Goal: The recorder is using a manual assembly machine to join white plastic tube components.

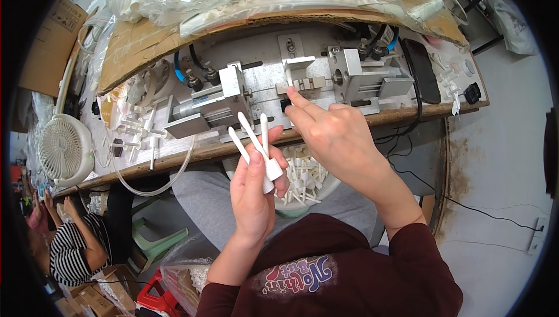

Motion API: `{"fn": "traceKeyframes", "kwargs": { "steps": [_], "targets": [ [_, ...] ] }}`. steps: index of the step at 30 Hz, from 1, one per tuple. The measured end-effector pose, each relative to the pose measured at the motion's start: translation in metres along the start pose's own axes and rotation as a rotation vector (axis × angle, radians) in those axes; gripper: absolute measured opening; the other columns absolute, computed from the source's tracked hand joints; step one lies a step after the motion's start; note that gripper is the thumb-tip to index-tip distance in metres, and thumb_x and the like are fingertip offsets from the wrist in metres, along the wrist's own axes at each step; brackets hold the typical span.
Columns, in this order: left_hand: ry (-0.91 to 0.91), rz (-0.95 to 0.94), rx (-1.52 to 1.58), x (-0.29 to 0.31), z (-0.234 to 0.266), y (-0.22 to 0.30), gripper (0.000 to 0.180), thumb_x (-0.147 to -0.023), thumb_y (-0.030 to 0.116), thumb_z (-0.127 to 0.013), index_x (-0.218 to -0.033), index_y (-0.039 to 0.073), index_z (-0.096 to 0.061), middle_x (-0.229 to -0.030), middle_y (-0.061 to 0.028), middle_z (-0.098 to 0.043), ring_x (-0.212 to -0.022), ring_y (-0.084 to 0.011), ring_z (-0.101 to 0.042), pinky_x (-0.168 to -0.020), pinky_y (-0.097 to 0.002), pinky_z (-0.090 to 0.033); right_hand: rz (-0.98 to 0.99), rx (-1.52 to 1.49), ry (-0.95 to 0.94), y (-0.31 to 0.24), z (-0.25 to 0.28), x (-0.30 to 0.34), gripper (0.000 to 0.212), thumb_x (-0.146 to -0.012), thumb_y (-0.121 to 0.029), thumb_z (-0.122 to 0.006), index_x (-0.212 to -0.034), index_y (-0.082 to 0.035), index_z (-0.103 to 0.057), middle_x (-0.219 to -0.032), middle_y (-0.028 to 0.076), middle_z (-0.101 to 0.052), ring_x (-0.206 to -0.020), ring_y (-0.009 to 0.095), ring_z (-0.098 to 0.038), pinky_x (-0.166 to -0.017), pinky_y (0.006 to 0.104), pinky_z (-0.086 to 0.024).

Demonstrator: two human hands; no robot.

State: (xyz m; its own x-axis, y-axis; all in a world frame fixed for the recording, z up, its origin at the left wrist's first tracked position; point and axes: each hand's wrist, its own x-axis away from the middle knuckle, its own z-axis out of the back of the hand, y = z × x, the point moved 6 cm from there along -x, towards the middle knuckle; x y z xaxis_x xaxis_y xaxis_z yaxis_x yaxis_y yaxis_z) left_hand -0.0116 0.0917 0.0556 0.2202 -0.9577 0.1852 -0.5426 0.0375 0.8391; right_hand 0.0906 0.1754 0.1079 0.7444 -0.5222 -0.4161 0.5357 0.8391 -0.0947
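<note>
My left hand [254, 192] is closed around three white plastic sticks with caps [251, 133], their rounded tips pointing up and away from me. My right hand [332, 133] reaches over the bench edge to the small metal holding block [311, 84] of a bench fixture. Its index finger is stretched out, touching the near end of a white stick [289, 76] that stands in the block. The middle finger is apart from the index finger, and the thumb is hidden beneath the hand. Metal clamp units with cylinders flank the block, one at left [201, 110] and one at right [372, 75].
A bowl of white sticks [303, 180] sits on my lap. More lie on the cardboard shelf [145, 43] above and on the bench at left [134, 136]. Nearby are a small fan [65, 149], a black phone [422, 72] and hanging cables. Another person [78, 247] sits at lower left.
</note>
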Motion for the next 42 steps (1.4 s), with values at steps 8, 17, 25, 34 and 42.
{"fn": "traceKeyframes", "kwargs": {
  "steps": [8,17,25,34,42],
  "targets": [
    [0.022,-0.026,-0.010,0.004,0.005,0.002,0.051,-0.109,0.035,-0.035,-0.139,-0.005,-0.045,-0.087,-0.0019,-0.055,-0.061,-0.0050,-0.042,-0.052,-0.0215,-0.035,-0.033,-0.062,0.054,0.004,-0.004,0.007,0.015,-0.070,-0.006,-0.064,-0.083,0.000,-0.061,-0.121,0.021,-0.067,-0.056,0.024,-0.066,-0.055,0.0318,-0.053],
    [0.002,-0.065,0.006,0.006,0.012,0.003,0.050,-0.109,0.035,-0.038,-0.136,-0.004,-0.049,-0.083,-0.0016,-0.057,-0.061,-0.0044,-0.045,-0.054,-0.0194,-0.036,0.020,-0.326,-0.042,0.003,0.008,0.030,0.027,-0.075,-0.018,-0.076,-0.097,-0.005,-0.067,-0.119,0.008,-0.068,-0.071,0.024,-0.068,-0.066,0.0351,-0.055],
    [-0.064,0.004,-0.211,0.003,0.013,-0.012,0.046,-0.108,0.036,-0.040,-0.130,0.000,-0.059,-0.088,-0.0007,-0.061,-0.068,-0.0031,-0.048,-0.059,-0.0178,-0.038,0.018,-0.590,0.057,-0.017,0.016,0.037,0.044,-0.070,-0.024,-0.085,-0.107,-0.006,-0.071,-0.102,0.008,-0.070,-0.074,0.021,-0.069,-0.064,0.0301,-0.055],
    [-0.100,0.021,-0.272,0.004,0.001,-0.014,0.048,-0.109,0.040,-0.034,-0.122,-0.001,-0.058,-0.080,0.0004,-0.056,-0.063,-0.0037,-0.045,-0.054,-0.0193,-0.034,-0.008,-0.796,0.178,-0.006,0.012,0.038,0.033,-0.071,-0.006,-0.082,-0.102,-0.002,-0.073,-0.104,0.011,-0.069,-0.080,0.019,-0.069,-0.068,0.0281,-0.058],
    [-0.029,0.003,-0.102,0.000,0.010,-0.013,0.026,-0.108,0.030,-0.040,-0.093,0.010,-0.045,-0.079,-0.0011,-0.045,-0.067,-0.0089,-0.044,-0.056,-0.0241,-0.037,-0.097,-0.326,0.237,0.011,0.007,0.028,0.030,-0.075,-0.007,-0.078,-0.103,-0.003,-0.071,-0.118,0.011,-0.068,-0.089,0.020,-0.070,-0.073,0.0322,-0.057]
  ]
}}
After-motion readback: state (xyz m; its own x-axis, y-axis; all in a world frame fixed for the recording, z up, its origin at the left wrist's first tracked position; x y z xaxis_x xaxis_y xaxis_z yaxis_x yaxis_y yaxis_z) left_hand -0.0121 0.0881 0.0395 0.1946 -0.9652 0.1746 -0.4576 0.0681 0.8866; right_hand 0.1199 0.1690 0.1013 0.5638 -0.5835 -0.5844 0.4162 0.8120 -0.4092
